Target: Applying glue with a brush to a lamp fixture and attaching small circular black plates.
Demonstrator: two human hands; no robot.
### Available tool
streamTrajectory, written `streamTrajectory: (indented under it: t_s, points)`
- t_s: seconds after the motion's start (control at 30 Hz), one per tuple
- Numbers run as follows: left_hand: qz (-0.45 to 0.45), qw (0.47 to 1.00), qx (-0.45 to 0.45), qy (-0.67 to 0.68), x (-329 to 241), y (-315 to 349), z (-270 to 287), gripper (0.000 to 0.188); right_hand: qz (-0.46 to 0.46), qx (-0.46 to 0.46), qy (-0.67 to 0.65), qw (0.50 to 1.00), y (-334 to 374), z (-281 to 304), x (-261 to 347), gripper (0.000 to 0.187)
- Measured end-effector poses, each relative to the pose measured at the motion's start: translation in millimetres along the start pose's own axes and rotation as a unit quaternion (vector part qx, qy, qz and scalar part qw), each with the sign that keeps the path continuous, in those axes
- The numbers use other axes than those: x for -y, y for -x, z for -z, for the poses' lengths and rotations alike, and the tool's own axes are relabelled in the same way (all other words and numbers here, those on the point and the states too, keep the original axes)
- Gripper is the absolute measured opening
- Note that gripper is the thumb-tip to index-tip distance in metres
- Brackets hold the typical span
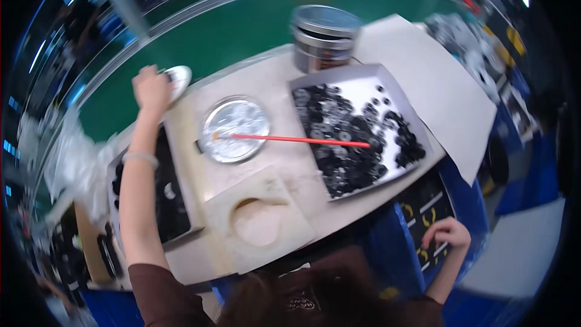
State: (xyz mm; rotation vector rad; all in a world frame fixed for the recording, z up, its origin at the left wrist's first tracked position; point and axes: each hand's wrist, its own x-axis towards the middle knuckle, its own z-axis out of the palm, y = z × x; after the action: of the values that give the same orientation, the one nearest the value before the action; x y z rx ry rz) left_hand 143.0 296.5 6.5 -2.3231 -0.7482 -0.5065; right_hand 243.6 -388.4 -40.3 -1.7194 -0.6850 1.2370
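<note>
Clear plastic bags (75, 166) bunch at far L. Next, a shallow tray (183, 181) w/ black parts (171, 206) lies under the L forearm. L hand (151, 88) reaches to the table's far edge, fingers curled at a white oval piece (180, 80), which shows just to the hand's R; blurred, so can't tell if it's gripped or only touched. Round silvery dish (236, 130) sits mid-table; nearer the person, a pale block (281, 197) w/ a round hole. Red stick (302, 139) runs from the dish across to over a white box (402, 100) of small black parts (339, 157). Metal can (324, 54) stands behind that box. At R, R hand (448, 233) is over a blue crate (466, 200) w/ yellow bits (429, 215) inside, fingers bent; can't tell if it holds anything.
</note>
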Motion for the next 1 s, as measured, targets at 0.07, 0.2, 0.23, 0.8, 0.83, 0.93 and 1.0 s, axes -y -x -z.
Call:
streamTrajectory:
  t_s: [0.07,0.2,0.23,0.8,0.83,0.93,1.0]
  points:
    - [0.046,0.990,-0.028,-0.127,0,-6,-11,0.012,-0.036,-0.096,-0.090,0.991,2,-2,-46,0.037]
    - [0.066,0.979,-0.013,-0.191,45,-5,-37,0.013,-0.159,-0.367,-0.276,0.874,-29,3,-135,0.025]
    - [0.057,0.986,-0.015,-0.155,51,-6,-35,0.012,-0.171,-0.411,-0.307,0.841,-38,5,-151,0.025]
    - [-0.128,0.906,0.075,0.397,-40,183,225,0.029,-0.131,-0.241,0.385,0.881,-182,21,-219,0.058]
    - [-0.091,0.900,0.100,0.414,-42,191,227,0.029,-0.128,-0.253,0.403,0.870,-192,18,-220,0.060]
    - [-0.031,0.873,0.169,0.457,-44,218,217,0.027,-0.137,-0.263,0.403,0.866,-183,7,-215,0.067]
    - [-0.065,0.847,0.169,0.500,-32,243,193,0.027,-0.108,-0.289,0.415,0.856,-169,-7,-235,0.070]
